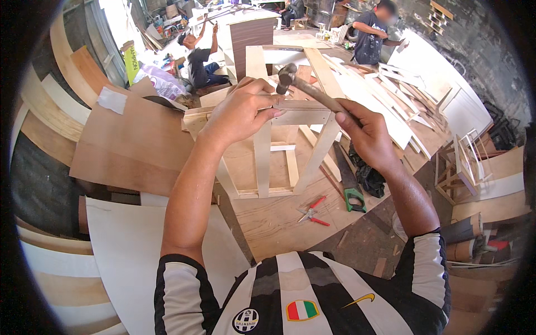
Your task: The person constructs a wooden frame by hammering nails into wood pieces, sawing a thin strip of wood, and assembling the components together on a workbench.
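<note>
My right hand (365, 131) is wrapped round the wooden handle of a hammer (317, 94). The hammer's metal head hangs just above the top edge of a pale wooden frame (262, 162), close to my left fingers. My left hand (241, 109) is closed, thumb and fingertips pinched at that top edge; whatever lies between them is too small to make out. Upright on a plywood sheet (268, 223), the frame has several slats joined by crosspieces. Red-handled pliers (314, 211) lie opened on the sheet, and a handsaw (355, 200) with a green grip rests to their right.
Beyond the frame stands a brown-sided cabinet (245, 47). One person (201, 67) crouches beside it; another (369, 42) stands at the far right by a white panel (435, 84). Wood strips (399, 103) are heaped to the right. Large boards (131, 137) lean on the left.
</note>
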